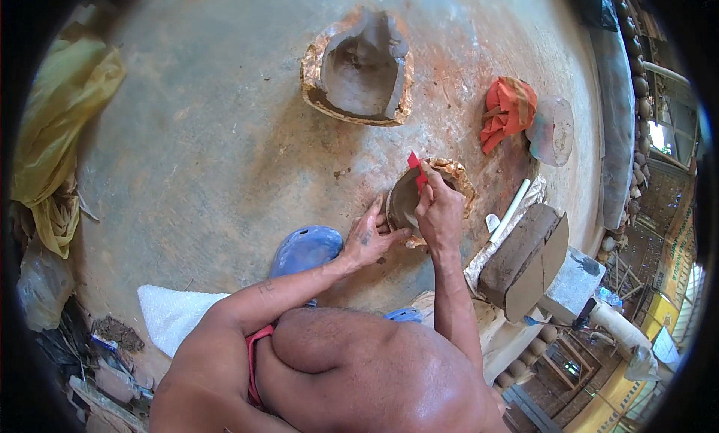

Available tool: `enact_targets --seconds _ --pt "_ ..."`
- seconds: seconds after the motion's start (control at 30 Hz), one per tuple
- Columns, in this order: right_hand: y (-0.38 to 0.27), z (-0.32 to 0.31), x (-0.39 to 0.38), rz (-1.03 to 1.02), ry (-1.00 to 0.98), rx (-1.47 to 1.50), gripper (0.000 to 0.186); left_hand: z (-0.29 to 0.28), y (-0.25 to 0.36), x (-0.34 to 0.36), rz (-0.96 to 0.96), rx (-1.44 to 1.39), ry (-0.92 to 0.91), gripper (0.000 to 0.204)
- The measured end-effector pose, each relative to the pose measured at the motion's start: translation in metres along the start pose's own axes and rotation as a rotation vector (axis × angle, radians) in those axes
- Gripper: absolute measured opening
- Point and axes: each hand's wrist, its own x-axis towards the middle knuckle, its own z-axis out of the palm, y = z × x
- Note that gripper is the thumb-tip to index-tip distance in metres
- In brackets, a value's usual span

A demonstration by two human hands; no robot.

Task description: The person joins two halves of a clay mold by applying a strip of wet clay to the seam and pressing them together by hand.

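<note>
In front of me on the floor stands a small rounded mould (464, 180) with a rough brown and whitish rim and a grey clay lining. My left hand (367, 235) grips its left side, fingers and thumb against the rim. A thin red scraper (416, 167) is pinched in my right hand (440, 208), over the mould's opening; that hand hides part of the rim and lining. Farther off sits a larger mould (308, 77) of the same look, its inside coated with grey clay.
An orange-red cloth (509, 111) and a clear plastic container (552, 132) lie at the right. Closer, a pale tube (509, 211) rests beside a big grey clay block (517, 257). Blue footwear (307, 249) is near my left forearm; yellowish plastic sheeting (56, 133) hangs far left.
</note>
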Motion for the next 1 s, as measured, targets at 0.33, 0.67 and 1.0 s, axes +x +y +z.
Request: enact_targets --seconds 0.33,0.67,1.0 --pt "0.004 -0.017 0.018 0.035 -0.342 -0.059 0.037 0.001 0.011 0.0 -0.015 -0.119 0.022 0.131" --pt "-0.012 -0.053 0.03 0.138 -0.892 -0.015 0.045 0.006 -0.007 0.007 0.195 -0.169 0.085 0.118" --pt "0.073 -0.129 -0.042 0.53 0.183 0.176 0.034 -0.022 0.03 -0.022 0.042 -0.047 0.135 0.065"
